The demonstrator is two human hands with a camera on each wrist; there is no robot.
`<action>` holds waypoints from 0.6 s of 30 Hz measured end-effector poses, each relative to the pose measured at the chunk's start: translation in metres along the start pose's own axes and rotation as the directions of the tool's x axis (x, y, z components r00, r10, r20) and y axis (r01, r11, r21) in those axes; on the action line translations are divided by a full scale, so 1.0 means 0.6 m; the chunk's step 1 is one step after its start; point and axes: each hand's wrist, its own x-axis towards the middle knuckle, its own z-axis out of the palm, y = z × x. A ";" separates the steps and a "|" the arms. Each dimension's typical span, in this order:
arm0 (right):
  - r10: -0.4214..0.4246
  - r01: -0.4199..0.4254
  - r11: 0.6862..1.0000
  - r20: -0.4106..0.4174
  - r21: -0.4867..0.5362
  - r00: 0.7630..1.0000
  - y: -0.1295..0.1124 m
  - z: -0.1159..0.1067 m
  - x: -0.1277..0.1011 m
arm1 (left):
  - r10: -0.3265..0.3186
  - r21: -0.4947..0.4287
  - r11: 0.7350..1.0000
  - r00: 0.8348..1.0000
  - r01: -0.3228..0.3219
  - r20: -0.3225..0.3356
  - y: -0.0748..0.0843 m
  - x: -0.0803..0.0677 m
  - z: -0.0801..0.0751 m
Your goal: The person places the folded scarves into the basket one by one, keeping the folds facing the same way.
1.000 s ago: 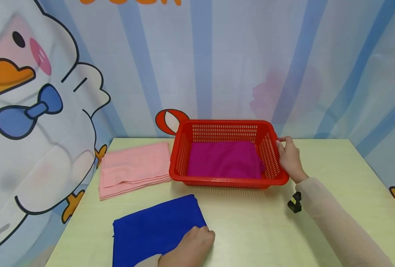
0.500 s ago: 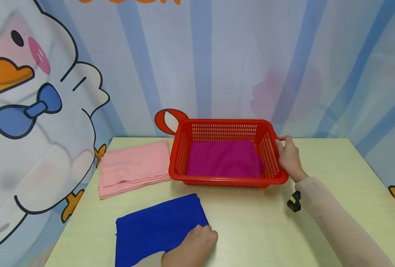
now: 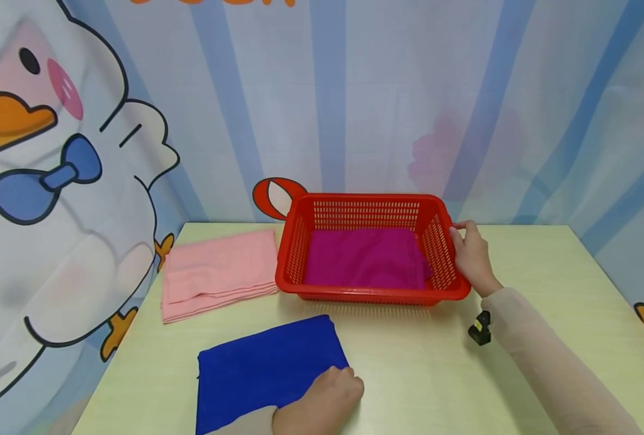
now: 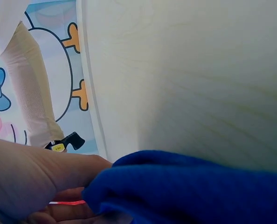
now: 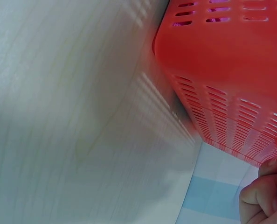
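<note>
Blue cloth (image 3: 267, 368), folded into a flat rectangle, lies at the near edge of the head view, left of centre, on the pale table (image 3: 409, 374). Its near part runs out of that view. The left hand (image 3: 324, 396) grasps the cloth at its right side; the left wrist view shows the folded edge caught between thumb and fingers.

Beyond it, near but apart, sits a red basket (image 3: 373, 296) with slotted walls. The right hand (image 3: 473, 257) grips the rim at the basket's right end, thumb over the edge. A magenta cloth (image 3: 362, 258), also folded, lies flat inside the basket.

Just beside the basket's left end is a folded pink cloth (image 3: 221, 272), its layers showing along the near edge; whether it touches the basket I cannot tell. A small black device (image 3: 481, 329) with a yellow label sits at the right wrist, by the beige sleeve (image 3: 550, 356). Behind the table hangs a striped backdrop (image 3: 387, 90) with a cartoon duck (image 3: 77, 235) at left.
</note>
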 end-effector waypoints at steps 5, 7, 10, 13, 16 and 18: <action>0.009 -0.009 1.000 0.008 0.012 1.000 -0.002 0.000 -0.002 | -0.001 0.004 1.000 1.000 0.001 -0.003 0.006 0.003 0.000; 0.010 -0.011 1.000 0.011 0.015 1.000 -0.002 0.000 -0.003 | 0.001 0.001 1.000 1.000 -0.001 -0.005 0.007 0.004 0.000; 0.012 -0.012 1.000 0.010 0.016 1.000 -0.003 0.000 -0.003 | 0.008 0.000 1.000 1.000 -0.008 -0.004 0.008 0.005 -0.001; 0.012 -0.012 1.000 0.005 0.009 1.000 -0.003 -0.001 -0.003 | 0.015 -0.002 1.000 1.000 -0.015 0.000 0.010 0.006 -0.002; 0.011 -0.011 1.000 0.003 0.005 1.000 -0.003 -0.001 -0.002 | 0.021 -0.017 1.000 1.000 -0.021 0.011 0.011 0.008 -0.004; 0.014 -0.014 1.000 0.005 0.007 1.000 -0.003 -0.002 -0.002 | 0.025 -0.035 0.999 1.000 -0.024 0.018 0.011 0.009 -0.004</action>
